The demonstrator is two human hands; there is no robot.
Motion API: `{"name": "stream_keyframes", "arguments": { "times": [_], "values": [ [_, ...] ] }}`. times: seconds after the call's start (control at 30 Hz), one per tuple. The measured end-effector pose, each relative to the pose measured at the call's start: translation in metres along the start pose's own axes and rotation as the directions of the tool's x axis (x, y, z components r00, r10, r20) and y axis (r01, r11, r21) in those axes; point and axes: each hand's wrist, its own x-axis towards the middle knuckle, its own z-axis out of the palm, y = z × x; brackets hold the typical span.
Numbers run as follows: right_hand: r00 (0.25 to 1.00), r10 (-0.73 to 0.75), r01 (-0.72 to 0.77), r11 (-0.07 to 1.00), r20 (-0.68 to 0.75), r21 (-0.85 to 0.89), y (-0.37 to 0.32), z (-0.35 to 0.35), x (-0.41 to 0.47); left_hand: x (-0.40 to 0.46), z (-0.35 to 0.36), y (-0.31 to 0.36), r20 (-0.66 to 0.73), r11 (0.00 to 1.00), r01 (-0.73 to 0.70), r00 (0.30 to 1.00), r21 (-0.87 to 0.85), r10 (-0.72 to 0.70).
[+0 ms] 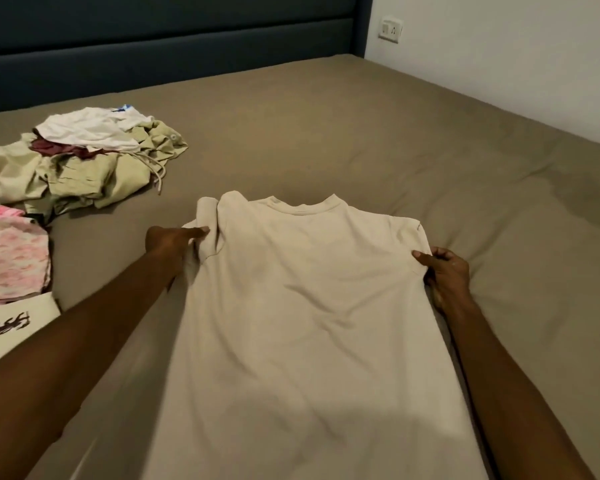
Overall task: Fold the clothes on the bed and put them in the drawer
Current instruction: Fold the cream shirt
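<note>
A cream T-shirt (302, 306) lies spread flat on the bed (361, 133), collar pointing away from me. My left hand (172, 245) holds the bunched left sleeve at the shirt's left shoulder, fingers stretched along the fabric with cloth gathered under the palm. My right hand (444, 271) pinches the shirt's right edge just below the right sleeve, thumb on top. An unfolded pile of clothes (80, 161) in pale green, white and maroon sits at the left of the bed.
A folded pink patterned garment (11, 254) and a folded white garment with a dark horse logo (14, 323) lie at the left edge. A dark blue headboard (153, 39) runs along the back. A white wall with a socket (390, 28) stands at right.
</note>
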Motion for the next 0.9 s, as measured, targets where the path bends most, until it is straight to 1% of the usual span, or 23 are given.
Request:
{"name": "stream_keyframes", "arguments": {
  "times": [0.03,0.07,0.13,0.2,0.27,0.3,0.37,0.43,0.47,0.5,0.53,0.57,0.6,0.63,0.67,0.7,0.73,0.8,0.87,0.9],
  "values": [
    [1.000,0.008,-0.009,0.999,0.007,0.039,0.005,-0.004,0.004,0.022,0.001,-0.004,-0.036,0.999,0.020,0.999,-0.027,-0.021],
    [1.000,0.000,-0.001,0.998,0.012,0.068,0.007,-0.007,0.005,0.047,-0.002,-0.011,-0.071,1.000,-0.001,0.997,-0.020,-0.001],
    [0.999,-0.019,0.014,0.989,0.031,0.148,0.008,-0.008,0.008,0.088,-0.010,-0.025,-0.124,0.997,-0.083,0.989,0.002,0.083],
    [0.999,-0.023,0.013,0.974,0.038,0.228,0.007,-0.009,0.012,0.056,-0.017,-0.015,-0.215,0.992,-0.107,0.972,-0.072,0.090],
    [0.998,-0.017,-0.001,0.954,0.056,0.299,0.004,-0.010,0.012,0.052,-0.019,-0.019,-0.265,0.985,-0.090,0.963,-0.151,0.047],
    [0.998,-0.014,-0.009,0.941,0.066,0.338,0.005,-0.011,0.011,0.052,-0.017,-0.023,-0.283,0.986,-0.093,0.958,-0.135,0.052],
    [0.996,-0.024,-0.012,0.916,0.085,0.400,0.006,-0.011,0.010,0.049,-0.017,-0.022,-0.318,0.992,-0.122,0.942,-0.032,0.105],
    [0.993,-0.029,-0.022,0.905,0.112,0.424,0.007,-0.013,0.008,0.042,-0.014,-0.020,-0.323,0.980,-0.150,0.928,0.132,0.186],
    [0.992,-0.033,-0.025,0.904,0.126,0.428,0.005,-0.012,0.007,0.040,-0.012,-0.020,-0.318,0.952,-0.182,0.913,0.246,0.257],
    [0.991,-0.032,-0.028,0.905,0.133,0.424,0.005,-0.012,0.006,0.033,-0.007,-0.020,-0.317,0.897,-0.222,0.880,0.383,0.353],
    [0.988,-0.043,-0.027,0.904,0.152,0.426,0.002,-0.010,0.005,0.025,-0.001,-0.018,-0.306,0.813,-0.257,0.833,0.522,0.460],
    [0.984,-0.051,-0.026,0.904,0.168,0.427,0.001,-0.008,0.005,0.017,0.007,-0.017,-0.253,0.682,-0.317,0.761,0.659,0.598],
    [0.981,-0.058,-0.028,0.900,0.184,0.435,-0.001,-0.005,0.003,0.008,0.016,-0.016,-0.143,0.515,-0.401,0.668,0.758,0.730],
    [0.979,-0.064,-0.030,0.891,0.193,0.452,-0.003,-0.006,0.004,-0.001,0.030,-0.014,0.005,0.351,-0.504,0.577,0.789,0.817],
    [0.978,-0.063,-0.040,0.882,0.201,0.470,-0.003,-0.005,0.004,-0.016,0.042,-0.011,0.134,0.231,-0.614,0.490,0.755,0.861],
    [0.978,-0.073,-0.034,0.871,0.197,0.491,-0.006,-0.010,0.006,-0.029,0.067,-0.009,0.239,0.166,-0.722,0.423,0.672,0.874],
    [0.974,-0.079,-0.039,0.865,0.211,0.501,-0.005,-0.006,0.004,-0.041,0.083,-0.007,0.310,0.144,-0.813,0.370,0.564,0.875],
    [0.971,-0.109,-0.017,0.855,0.212,0.518,-0.004,-0.009,0.008,-0.066,0.133,-0.004,0.443,0.155,-0.940,0.284,0.305,0.850],
    [0.967,-0.155,0.033,0.864,0.204,0.503,-0.005,-0.010,0.009,-0.091,0.185,-0.001,0.602,0.173,-0.980,0.194,0.093,0.774],
    [0.966,-0.172,0.060,0.875,0.193,0.481,-0.003,-0.009,0.009,-0.105,0.208,-0.001,0.671,0.175,-0.984,0.151,0.032,0.726]
  ]
}}
